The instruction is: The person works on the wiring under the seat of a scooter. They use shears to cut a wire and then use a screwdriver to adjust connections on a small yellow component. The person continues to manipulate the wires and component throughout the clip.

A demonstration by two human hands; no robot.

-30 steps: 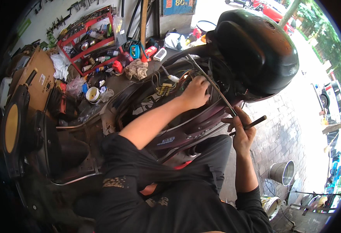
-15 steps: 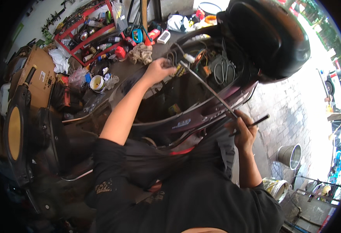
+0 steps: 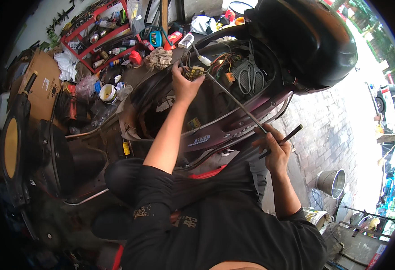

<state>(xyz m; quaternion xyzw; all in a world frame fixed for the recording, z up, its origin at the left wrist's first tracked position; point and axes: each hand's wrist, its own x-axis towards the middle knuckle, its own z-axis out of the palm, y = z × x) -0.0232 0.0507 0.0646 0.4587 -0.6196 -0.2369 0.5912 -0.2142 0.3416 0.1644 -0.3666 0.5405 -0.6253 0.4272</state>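
Over the open body of a dark maroon scooter (image 3: pixel 224 128), my left hand (image 3: pixel 186 85) pinches a yellowish terminal block (image 3: pixel 196 71) with wires running from it. My right hand (image 3: pixel 274 148) is closed around the black crossbar of a long T-handle tool (image 3: pixel 239 105). The tool's metal shaft slants up and left, its end beside the terminal block; whether they touch is unclear. A white connector (image 3: pixel 204 60) lies just beyond the block, among coloured wires (image 3: pixel 224 58). Large scissors (image 3: pixel 251 75) rest in the scooter's cavity, right of the wires.
A black top box (image 3: pixel 305 45) rises at the scooter's rear. Beyond my left hand are a crumpled rag (image 3: pixel 158 58), a red rack (image 3: pixel 87 54) of bottles and cans, and a white tub (image 3: pixel 108 93). A metal bucket (image 3: pixel 331 183) stands at right. Another scooter seat (image 3: pixel 83 157) is at left.
My left forearm has swung rightward and is more upright, and the terminal block in its fingers shows more plainly. The T-handle tool has shifted slightly left with my right hand.
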